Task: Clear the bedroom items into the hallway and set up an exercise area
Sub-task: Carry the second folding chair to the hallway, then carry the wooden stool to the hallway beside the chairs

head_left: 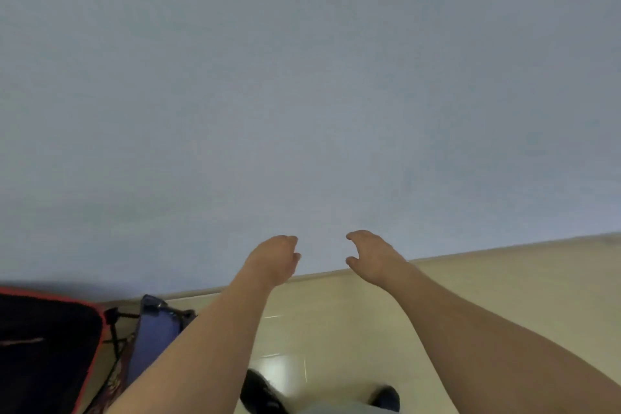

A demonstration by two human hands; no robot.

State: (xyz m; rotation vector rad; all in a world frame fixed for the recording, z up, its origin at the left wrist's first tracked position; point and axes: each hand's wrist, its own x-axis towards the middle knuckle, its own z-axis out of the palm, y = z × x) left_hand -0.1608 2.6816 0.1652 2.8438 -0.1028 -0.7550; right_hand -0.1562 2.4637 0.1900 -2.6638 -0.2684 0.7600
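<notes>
While both arms reached toward a plain blue-grey wall (pixel 302 77), the left hand (pixel 275 259) and right hand (pixel 371 254) hung loosely curled, holding nothing; no writing was readable.

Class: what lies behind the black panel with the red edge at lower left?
Behind the black red-edged panel stands a blue-purple folded item with thin black rods, near the pale blue wall. The left forearm covers its right side.
</notes>
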